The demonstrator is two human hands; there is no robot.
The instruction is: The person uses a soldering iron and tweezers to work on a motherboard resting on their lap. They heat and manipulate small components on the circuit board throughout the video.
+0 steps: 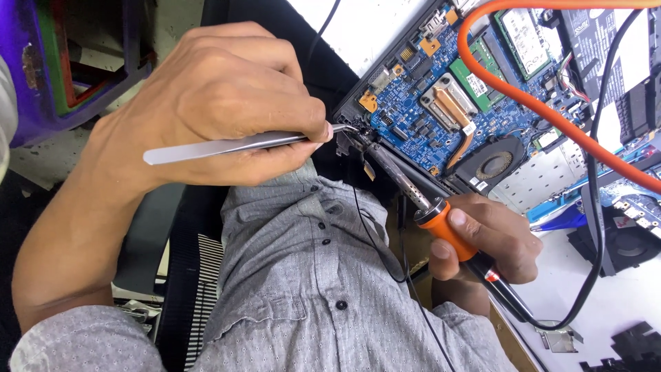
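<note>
Keep your left hand [227,103] pinched tight on the tweezers [234,146] and your right hand [485,241] wrapped around the soldering iron [441,217], both tips meeting steady at the blue board's [427,89] edge.

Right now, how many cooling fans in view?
2. One round black cooling fan sits in the opened laptop beside the blue circuit board; another loose black fan lies at the right edge on the white bench. Others may be hidden.

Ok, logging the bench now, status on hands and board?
Left hand pinching tweezers. Right hand on soldering iron, tip at blue circuit board edge. Orange cable crosses the board.
</note>
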